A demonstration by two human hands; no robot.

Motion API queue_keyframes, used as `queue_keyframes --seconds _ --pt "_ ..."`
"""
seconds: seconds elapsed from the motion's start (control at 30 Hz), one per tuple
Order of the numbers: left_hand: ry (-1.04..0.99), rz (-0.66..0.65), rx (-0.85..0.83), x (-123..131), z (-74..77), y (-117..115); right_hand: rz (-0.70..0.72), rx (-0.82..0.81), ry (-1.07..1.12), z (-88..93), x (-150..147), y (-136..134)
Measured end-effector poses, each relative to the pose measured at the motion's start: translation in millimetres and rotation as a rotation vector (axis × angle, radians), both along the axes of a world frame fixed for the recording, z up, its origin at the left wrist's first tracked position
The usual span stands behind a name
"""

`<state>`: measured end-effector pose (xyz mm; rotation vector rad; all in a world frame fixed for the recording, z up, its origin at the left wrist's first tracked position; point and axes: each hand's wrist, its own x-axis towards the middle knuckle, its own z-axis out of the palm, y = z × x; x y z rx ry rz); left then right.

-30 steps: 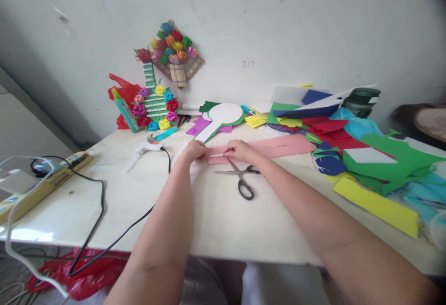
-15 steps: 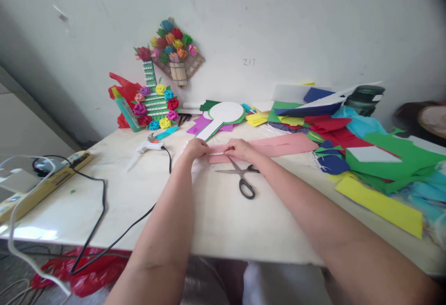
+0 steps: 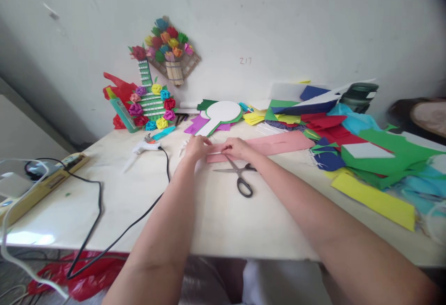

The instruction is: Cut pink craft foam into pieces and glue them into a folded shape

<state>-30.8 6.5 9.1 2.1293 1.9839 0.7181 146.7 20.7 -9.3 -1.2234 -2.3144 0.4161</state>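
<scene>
A long strip of pink paper (image 3: pixel 278 143) lies across the table, its left end in front of me. My left hand (image 3: pixel 197 146) is closed with bent fingers at that left end. My right hand (image 3: pixel 236 148) pinches the paper a little further right. Between the hands runs a thin white strip (image 3: pixel 215 153) along the paper; whether it is a stick or a fold, I cannot tell. Open scissors (image 3: pixel 240 175) with black handles lie on the table just below my right hand. My fingertips are partly hidden.
Behind the hands lies a white round shape with a handle (image 3: pixel 223 112), edged in green. A white glue gun (image 3: pixel 144 147) with a black cord lies left, near a power strip (image 3: pixel 52 182). Coloured sheets (image 3: pixel 376 156) are heaped at right. Paper flowers (image 3: pixel 153 103) stand against the wall.
The whole view has shifted slightly, so things appear a little further left. Both hands keep nearly the same hold on the pink paper; the scissors stay put.
</scene>
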Motion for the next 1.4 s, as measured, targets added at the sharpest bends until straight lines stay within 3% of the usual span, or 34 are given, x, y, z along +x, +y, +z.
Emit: queue_keyframes --seconds 0.27,0.57,0.83,1.07,1.23,1.4 --pt "-0.023 -0.254 0.112 -3 -17.5 10 0.004 0.013 0.022 0.2 1 -1" --pt "-0.027 -0.21 0.024 0 -14.8 4 0.055 -0.018 0.108 -4.3 5 7" --pt "-0.01 -0.206 0.008 1 -12.1 4 -0.031 -0.103 0.283 1.2 31 17" --pt "-0.002 -0.207 0.006 0 -12.9 4 0.027 -0.089 0.12 -3.4 35 16" --pt "0.036 -0.218 0.007 0 -11.6 3 -0.014 -0.043 -0.026 -0.9 33 13" --pt "0.036 -0.234 0.164 8 -2.5 2 -0.023 -0.039 -0.055 -0.9 33 14"
